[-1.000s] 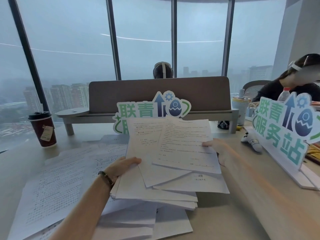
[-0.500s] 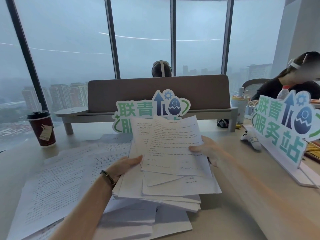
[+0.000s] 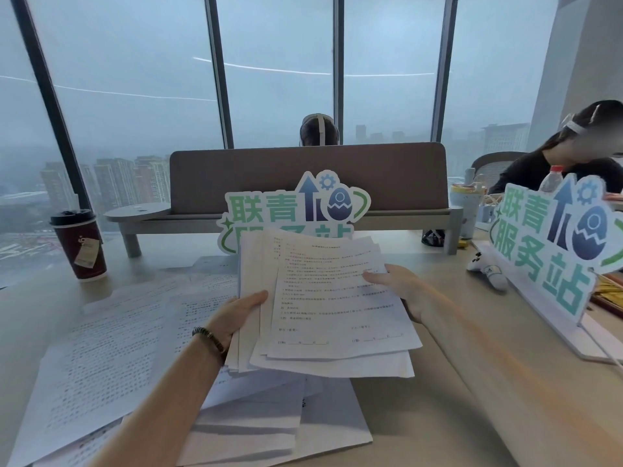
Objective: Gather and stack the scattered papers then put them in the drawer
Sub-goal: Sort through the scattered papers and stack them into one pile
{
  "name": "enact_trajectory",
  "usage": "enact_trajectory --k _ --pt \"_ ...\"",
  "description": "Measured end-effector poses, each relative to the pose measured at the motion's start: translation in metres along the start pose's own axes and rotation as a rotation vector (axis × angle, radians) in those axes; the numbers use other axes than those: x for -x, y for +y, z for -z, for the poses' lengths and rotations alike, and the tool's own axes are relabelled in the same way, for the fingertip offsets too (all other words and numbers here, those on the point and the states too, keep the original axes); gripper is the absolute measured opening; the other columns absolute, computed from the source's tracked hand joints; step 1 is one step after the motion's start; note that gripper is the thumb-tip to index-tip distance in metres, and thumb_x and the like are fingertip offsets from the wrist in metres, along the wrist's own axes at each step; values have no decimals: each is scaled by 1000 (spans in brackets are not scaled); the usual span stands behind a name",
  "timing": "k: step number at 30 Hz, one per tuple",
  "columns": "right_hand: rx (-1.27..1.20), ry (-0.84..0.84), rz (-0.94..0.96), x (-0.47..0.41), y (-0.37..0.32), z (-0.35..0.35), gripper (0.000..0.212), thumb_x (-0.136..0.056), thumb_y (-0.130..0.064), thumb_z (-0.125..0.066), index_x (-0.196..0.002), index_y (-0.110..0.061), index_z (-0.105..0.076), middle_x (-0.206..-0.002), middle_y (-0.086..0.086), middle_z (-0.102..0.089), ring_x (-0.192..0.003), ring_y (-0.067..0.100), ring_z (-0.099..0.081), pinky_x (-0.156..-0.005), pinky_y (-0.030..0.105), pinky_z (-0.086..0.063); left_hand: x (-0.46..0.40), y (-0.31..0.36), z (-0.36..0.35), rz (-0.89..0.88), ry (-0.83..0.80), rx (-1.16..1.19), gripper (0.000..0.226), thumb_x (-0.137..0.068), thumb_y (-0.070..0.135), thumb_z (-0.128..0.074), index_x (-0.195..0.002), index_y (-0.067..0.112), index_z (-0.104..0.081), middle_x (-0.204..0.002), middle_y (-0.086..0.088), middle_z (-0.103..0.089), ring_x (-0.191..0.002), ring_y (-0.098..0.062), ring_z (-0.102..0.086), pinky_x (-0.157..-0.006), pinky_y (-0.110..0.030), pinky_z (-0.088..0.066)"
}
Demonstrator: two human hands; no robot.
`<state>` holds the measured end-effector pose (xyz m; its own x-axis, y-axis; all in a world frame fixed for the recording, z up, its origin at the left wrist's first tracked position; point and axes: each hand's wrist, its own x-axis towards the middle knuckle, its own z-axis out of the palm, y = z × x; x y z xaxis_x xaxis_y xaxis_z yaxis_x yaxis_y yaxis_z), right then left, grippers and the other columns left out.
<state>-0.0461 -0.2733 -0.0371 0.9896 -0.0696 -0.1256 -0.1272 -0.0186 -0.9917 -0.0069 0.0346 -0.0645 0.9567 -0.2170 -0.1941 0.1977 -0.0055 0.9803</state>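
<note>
Both grips are being applied to one sheaf [image 3: 323, 305] of printed sheets: the left hand [image 3: 236, 313] is pinching the sheaf's left edge, thumb on top and fingers hidden beneath, while the right hand [image 3: 401, 288] is pinching the right edge in the same manner. The sheaf is being held raised above the worktop [image 3: 472, 382], tilted toward the camera, with its sheets fanned and their corners out of line. Loose papers [image 3: 111, 352] are lying spread on the worktop to the left and beneath the sheaf, so gathering is judged to be only partly done; no drawer is being shown. The sheets are judged to be light, limp and smooth, likely to slide over one another and to sag where unsupported, so a hold at two opposite edges, with the lower edge tapped on the worktop to square it, is judged best. Both forearms are being extended forward from the lower frame and are converging on the sheaf, a beaded band [image 3: 209, 338] being worn at the left wrist. A lidded cup [image 3: 79, 246] is standing well apart at the far left.
</note>
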Motion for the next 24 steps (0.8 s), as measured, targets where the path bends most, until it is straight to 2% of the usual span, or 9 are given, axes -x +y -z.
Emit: enact_trajectory --k 4,8,9,14,15,18,21,24 --pt "3 114 29 1 -1 0 19 -103 -16 -54 -118 -10 -63 -94 7 -73 -78 25 -72 -54 31 -58 3 1 -3 -36 -16 -86 23 -93 23 -62 -105 6 -70 -99 -16 -75 -78 -29 -74 -61 -36 -59" --pt "-64 214 1 -3 1 3 20 -104 -18 -50 -109 -5 -65 -96 14 -73 -83 34 -70 -80 52 -59 7 3 -5 -50 -40 -167 22 -93 27 -62 -104 10 -70 -95 -13 -76 -79 -28 -74 -60 -35 -59" --pt "-71 238 -3 -4 1 4 22 -104 -19 -50 -109 -5 -66 -95 15 -73 -83 35 -69 -83 53 -58 7 3 -5 -48 -45 -180 22 -93 27 -61 -104 10 -69 -96 -13 -76 -78 -28 -74 -59 -35 -59" --pt "-140 283 -8 -1 0 0 24 -105 -26 -47 -104 -11 -65 -94 11 -72 -81 32 -69 -68 42 -58 10 5 -7 -55 -103 -192 24 -91 28 -63 -105 9 -69 -101 -15 -75 -84 -31 -74 -65 -37 -60" --pt "-150 285 -6 -1 0 -1 25 -105 -29 -47 -105 -12 -66 -96 10 -72 -83 31 -69 -70 43 -58 11 5 -8 -62 -109 -184 23 -91 27 -63 -104 9 -70 -100 -15 -75 -82 -30 -74 -63 -37 -60" --pt "-131 261 16 -3 3 -3 32 -104 -37 -47 -116 -13 -66 -109 9 -72 -100 33 -68 -93 53 -54 14 6 -12 -78 -125 -149 22 -92 27 -62 -101 9 -70 -96 -15 -76 -77 -28 -75 -58 -34 -59" --pt "-98 244 27 -1 5 -8 26 -100 -36 -56 -116 -17 -61 -112 8 -71 -103 33 -67 -96 56 -52 14 6 -14 -87 -126 -114 21 -93 26 -60 -97 8 -71 -86 -12 -77 -68 -25 -74 -52 -30 -57" --pt "-74 212 -3 -2 9 -10 46 -86 -39 -72 -126 -19 -61 -115 6 -72 -105 33 -68 -94 56 -54 15 6 -15 -83 -116 -135 25 -92 30 -59 -97 8 -71 -90 -14 -76 -67 -24 -74 -52 -30 -58"
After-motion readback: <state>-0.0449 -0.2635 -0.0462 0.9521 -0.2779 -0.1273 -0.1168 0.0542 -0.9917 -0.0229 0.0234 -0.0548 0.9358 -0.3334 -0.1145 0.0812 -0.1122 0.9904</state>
